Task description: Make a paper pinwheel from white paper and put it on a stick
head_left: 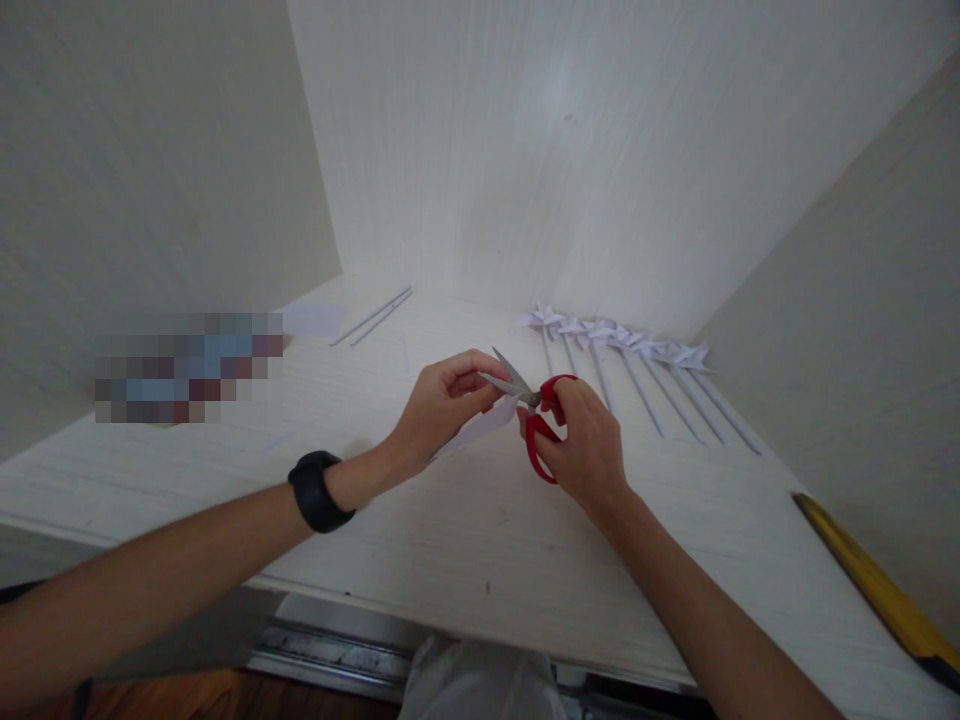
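Observation:
My right hand grips red-handled scissors, blades parted and pointing up-left. My left hand pinches a small piece of white paper and holds it against the blades. Both hands hover above the middle of the white desk. A black watch sits on my left wrist.
Several white paper pinwheels on sticks lie in a row at the back right. Two thin white sticks and a paper sheet lie at the back left beside a blurred patch. A yellow-handled tool lies along the right wall. Walls enclose the desk on three sides.

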A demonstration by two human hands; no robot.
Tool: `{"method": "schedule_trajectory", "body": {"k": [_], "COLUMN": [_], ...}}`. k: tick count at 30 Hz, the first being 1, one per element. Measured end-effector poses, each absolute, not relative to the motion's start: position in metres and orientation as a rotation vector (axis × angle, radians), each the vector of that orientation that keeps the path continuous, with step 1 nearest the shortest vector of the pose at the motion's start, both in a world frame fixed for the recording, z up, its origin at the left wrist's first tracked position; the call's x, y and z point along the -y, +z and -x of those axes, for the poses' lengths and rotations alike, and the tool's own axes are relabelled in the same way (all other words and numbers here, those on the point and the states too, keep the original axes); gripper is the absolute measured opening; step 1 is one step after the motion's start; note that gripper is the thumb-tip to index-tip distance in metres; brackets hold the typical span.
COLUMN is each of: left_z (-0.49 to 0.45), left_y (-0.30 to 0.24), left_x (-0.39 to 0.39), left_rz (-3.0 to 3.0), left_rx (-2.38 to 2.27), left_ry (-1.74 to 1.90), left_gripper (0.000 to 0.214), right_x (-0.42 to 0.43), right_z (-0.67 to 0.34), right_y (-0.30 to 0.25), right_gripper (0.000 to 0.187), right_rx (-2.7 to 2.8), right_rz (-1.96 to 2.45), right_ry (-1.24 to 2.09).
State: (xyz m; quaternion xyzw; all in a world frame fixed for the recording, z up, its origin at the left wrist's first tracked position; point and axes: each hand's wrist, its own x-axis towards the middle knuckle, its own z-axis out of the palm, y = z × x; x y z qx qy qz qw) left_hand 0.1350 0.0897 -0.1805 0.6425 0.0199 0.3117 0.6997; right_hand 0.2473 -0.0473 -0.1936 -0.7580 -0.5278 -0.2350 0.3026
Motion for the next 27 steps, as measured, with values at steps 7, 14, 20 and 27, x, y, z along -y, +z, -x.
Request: {"method": "schedule_trajectory", "body": {"k": [7, 14, 20, 27], "left_z": [-0.1346, -0.1361, -0.1355, -0.1371], "left_y": [-0.1788, -0.1808, -0.1779, -0.1779], "left_x": [-0.0882, -0.0904, -0.0916, -0.0917], "left_rz": [-1.346, -1.405, -1.468, -1.490], "left_rx": [-0.072, -0.129, -0.132, -0.008], "left_ry": [0.643, 0.651, 0.694, 0.751], "left_gripper": [0.011, 0.016, 0.014, 0.012], "right_x": [0.0470, 0.0461, 0.0438, 0.0404], "right_z": [-0.2480, -0.2513, -0.2523, -0.2542], "right_y": [-0.1936, -0.1954, -0.1922, -0.1904], "right_gripper": [0.009, 0.011, 0.024, 0.031], "right_rx": [1.400, 1.390, 1.227, 0.994], "right_rz": [2.026, 2.040, 1.962, 1.661], "right_ry": [-0.659, -0.606, -0.286, 0.264]}}
